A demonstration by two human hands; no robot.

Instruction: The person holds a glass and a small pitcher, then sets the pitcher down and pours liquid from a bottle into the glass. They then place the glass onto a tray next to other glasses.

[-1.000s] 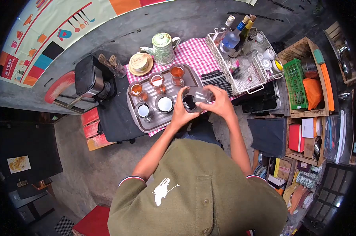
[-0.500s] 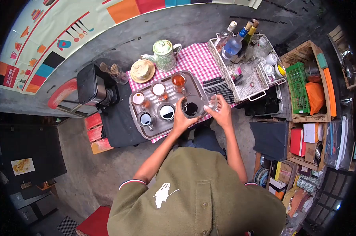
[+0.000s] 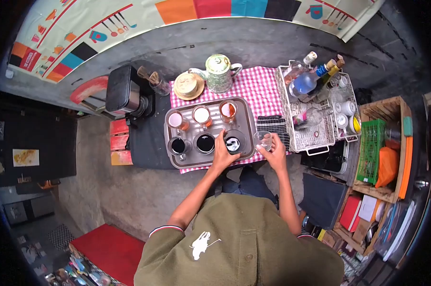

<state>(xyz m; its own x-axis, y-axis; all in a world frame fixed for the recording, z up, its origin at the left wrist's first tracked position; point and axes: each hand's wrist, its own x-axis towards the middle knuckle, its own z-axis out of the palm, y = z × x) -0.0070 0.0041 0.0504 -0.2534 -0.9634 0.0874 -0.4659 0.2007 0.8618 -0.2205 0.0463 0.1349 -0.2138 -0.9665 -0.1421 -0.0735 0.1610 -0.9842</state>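
My left hand (image 3: 221,156) is wrapped around a glass cup of dark drink (image 3: 234,142) at the front right corner of the brown tray (image 3: 246,114). Just right of the tray, my right hand (image 3: 275,155) grips a small clear glass (image 3: 262,138), which looks empty. Two more cups with dark drink, a middle cup (image 3: 205,142) and a left cup (image 3: 178,146), stand along the tray's front. Behind them is a row of glasses with reddish-amber drink: a left glass (image 3: 175,119), a middle glass (image 3: 202,115) and a right glass (image 3: 228,109).
A green patterned teapot (image 3: 219,76) and a lidded pot on a saucer (image 3: 187,86) stand behind the tray. Right of my right hand lie a folded dark cloth (image 3: 272,127) and a white wire basket (image 3: 315,142) with bottles and cups. A black machine (image 3: 122,90) stands left.
The cup of dark drink in my left hand has come down onto the tray. My right hand, with the clear glass, has moved apart from it. The whole view has shifted.
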